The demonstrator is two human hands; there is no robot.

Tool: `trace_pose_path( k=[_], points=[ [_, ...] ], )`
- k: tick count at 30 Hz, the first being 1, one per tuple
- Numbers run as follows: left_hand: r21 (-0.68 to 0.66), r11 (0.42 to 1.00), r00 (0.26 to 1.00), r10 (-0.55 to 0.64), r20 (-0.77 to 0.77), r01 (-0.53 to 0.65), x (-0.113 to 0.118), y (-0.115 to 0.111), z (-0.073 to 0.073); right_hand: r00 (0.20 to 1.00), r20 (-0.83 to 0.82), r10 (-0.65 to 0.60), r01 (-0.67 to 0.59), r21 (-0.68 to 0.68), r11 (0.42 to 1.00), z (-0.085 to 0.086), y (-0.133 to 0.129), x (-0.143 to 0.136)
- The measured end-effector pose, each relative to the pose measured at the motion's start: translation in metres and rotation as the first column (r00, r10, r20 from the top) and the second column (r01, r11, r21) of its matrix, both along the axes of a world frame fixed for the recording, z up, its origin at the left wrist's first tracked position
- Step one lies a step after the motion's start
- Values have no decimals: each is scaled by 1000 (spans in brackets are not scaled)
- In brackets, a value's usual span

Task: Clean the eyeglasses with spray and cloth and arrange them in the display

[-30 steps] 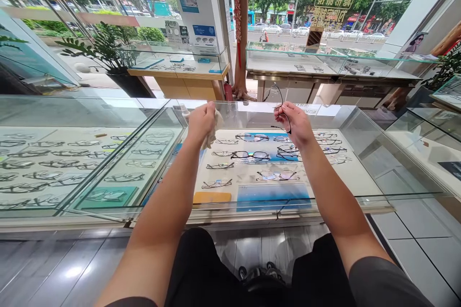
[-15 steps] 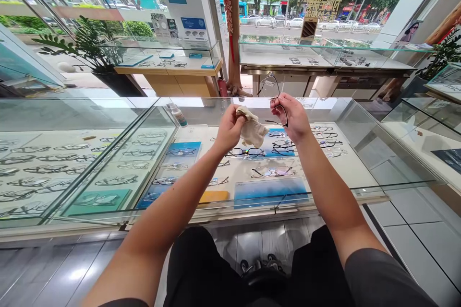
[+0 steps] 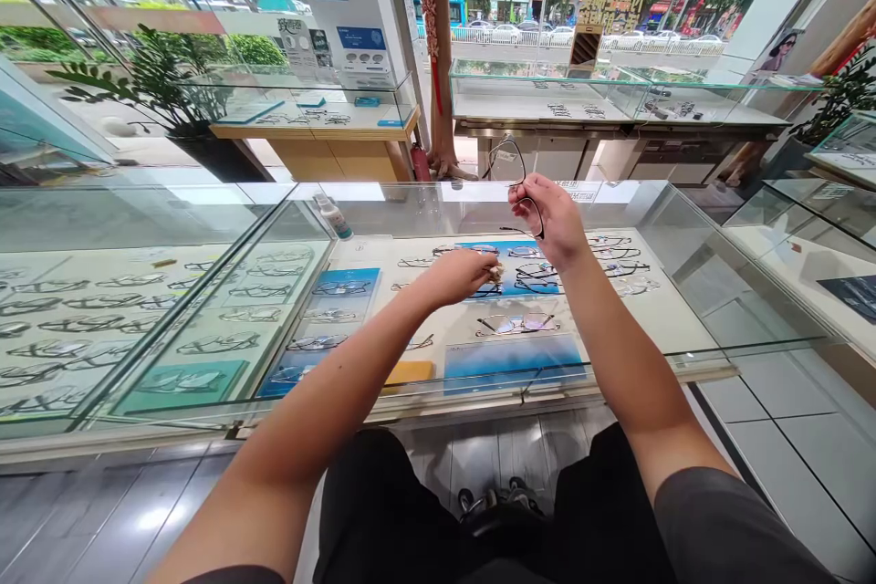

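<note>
Dark-rimmed glasses [image 3: 526,166] are held up in my right hand [image 3: 553,214], pinched near the middle of the frame, with one lens above the fingers and one below. My left hand [image 3: 460,276] is closed on a pale cloth [image 3: 496,272], and only a small bit of it shows at the fingertips. This hand is over the glass counter [image 3: 438,201], left of and lower than the right hand, apart from the glasses. Rows of glasses lie inside the counter beneath both hands.
A spray bottle [image 3: 333,217] stands on the counter at the left. Inside are a blue card [image 3: 512,365], a yellow case [image 3: 409,372] and a green tray [image 3: 184,383]. Further back are more display cases [image 3: 547,100] and a potted plant [image 3: 164,91].
My left hand has moved right and slightly down, turning palm down, and the cloth is now mostly hidden in it. My right hand still holds the glasses in nearly the same place.
</note>
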State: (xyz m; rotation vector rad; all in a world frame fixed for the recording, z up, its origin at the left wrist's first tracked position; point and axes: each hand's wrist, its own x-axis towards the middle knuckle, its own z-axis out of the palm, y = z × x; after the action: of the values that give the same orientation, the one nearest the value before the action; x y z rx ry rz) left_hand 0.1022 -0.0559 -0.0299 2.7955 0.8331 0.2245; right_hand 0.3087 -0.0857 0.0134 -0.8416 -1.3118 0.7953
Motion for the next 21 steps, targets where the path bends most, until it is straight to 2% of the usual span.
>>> trace_pose_path(
  k=[3,7,12,16,18,21],
  points=[
    [75,997,995,1,-96,6,5,-2,1,999,-22,27,-27,4,1000,1,0,0],
    [115,993,992,48,-116,-35,5,-2,3,1000,-18,26,-26,-5,1000,2,-1,0],
    [23,991,991,130,0,-130,-19,12,3,1000,4,-2,2,-10,1000,2,-1,-1],
    [-49,981,979,191,69,-188,-45,28,4,999,-22,41,-41,-10,999,1,-1,0],
    [-65,963,965,262,-4,-262,-57,34,10,995,-68,72,-73,-6,997,2,-2,0],
    [-60,911,894,384,-229,-407,-73,38,25,985,-140,99,-103,-25,994,5,-6,-1]
  ],
)
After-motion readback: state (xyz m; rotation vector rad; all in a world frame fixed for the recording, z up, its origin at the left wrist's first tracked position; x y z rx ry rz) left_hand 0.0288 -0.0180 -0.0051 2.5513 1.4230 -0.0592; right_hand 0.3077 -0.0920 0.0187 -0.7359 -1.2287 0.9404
